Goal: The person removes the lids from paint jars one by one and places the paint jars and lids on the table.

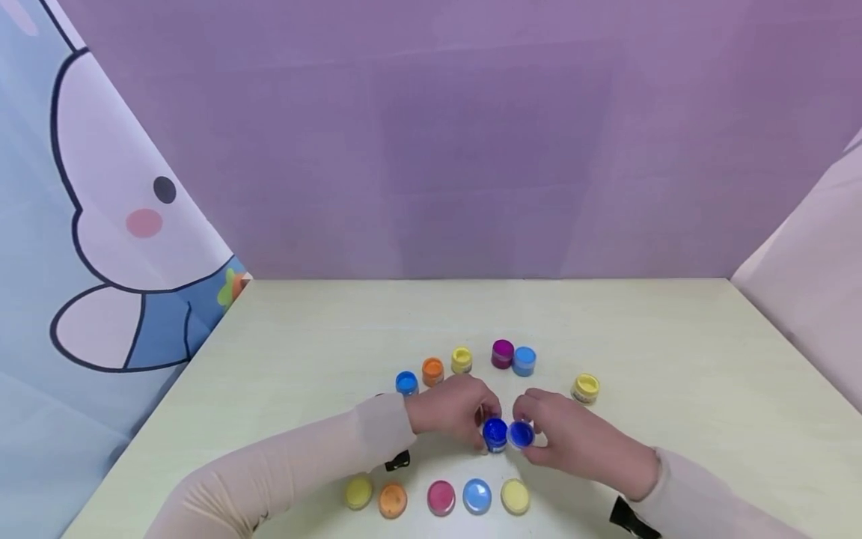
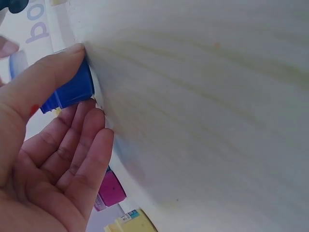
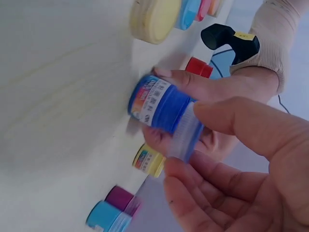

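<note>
My left hand grips a small dark blue paint jar, thumb on one side and fingers on the other, low over the table. The jar's mouth is uncovered, with deep blue paint inside. Between thumb and fingers, my right hand pinches the jar's clear round lid, which has blue paint on its inner face. Lid and jar are side by side at the rim. A printed label shows on the jar in the right wrist view, where the lid looks blurred.
Beyond my hands stand uncovered jars: blue, orange, yellow, purple, light blue and another yellow. Nearer me lies a row of lids, including orange and pink. A red jar shows beside the left wrist.
</note>
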Demonstrator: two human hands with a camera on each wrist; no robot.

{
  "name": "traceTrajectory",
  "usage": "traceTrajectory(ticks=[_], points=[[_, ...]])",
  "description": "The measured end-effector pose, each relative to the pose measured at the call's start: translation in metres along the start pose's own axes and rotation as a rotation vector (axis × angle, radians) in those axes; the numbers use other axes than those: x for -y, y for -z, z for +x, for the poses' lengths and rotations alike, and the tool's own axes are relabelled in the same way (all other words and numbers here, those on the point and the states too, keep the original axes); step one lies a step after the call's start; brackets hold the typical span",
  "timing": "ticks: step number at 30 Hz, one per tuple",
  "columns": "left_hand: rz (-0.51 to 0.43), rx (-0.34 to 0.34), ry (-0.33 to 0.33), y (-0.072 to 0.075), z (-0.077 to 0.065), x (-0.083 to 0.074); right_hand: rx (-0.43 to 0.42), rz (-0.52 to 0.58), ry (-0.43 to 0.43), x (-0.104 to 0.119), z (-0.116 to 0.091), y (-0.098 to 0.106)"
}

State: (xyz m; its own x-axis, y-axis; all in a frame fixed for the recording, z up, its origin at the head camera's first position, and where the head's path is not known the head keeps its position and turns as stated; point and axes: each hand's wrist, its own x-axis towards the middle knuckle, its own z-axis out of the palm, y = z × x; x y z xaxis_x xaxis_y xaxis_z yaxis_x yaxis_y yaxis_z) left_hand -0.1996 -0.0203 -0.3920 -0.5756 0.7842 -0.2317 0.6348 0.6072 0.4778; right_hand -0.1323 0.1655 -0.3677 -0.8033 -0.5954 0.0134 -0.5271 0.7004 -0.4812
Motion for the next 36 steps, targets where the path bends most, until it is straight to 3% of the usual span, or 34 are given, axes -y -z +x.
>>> traceTrajectory(ticks=[18, 28, 34, 36], points=[[-0.011, 0.002, 0.023, -0.003, 0.000, 0.003, 0.269, -0.094, -0.251, -0.008, -0.031, -0.017], [0.018, 0.001, 0.007, 0.000, -0.003, 0.001, 0.223, -0.068, -0.188, -0.006, -0.040, -0.024], [0.031, 0.017, 0.012, -0.001, -0.002, -0.001, 0.232, -0.057, -0.239, -0.007, -0.038, -0.020], [0.031, 0.021, 0.015, -0.001, -0.002, 0.000, 0.209, -0.070, -0.215, -0.007, -0.035, -0.016]])
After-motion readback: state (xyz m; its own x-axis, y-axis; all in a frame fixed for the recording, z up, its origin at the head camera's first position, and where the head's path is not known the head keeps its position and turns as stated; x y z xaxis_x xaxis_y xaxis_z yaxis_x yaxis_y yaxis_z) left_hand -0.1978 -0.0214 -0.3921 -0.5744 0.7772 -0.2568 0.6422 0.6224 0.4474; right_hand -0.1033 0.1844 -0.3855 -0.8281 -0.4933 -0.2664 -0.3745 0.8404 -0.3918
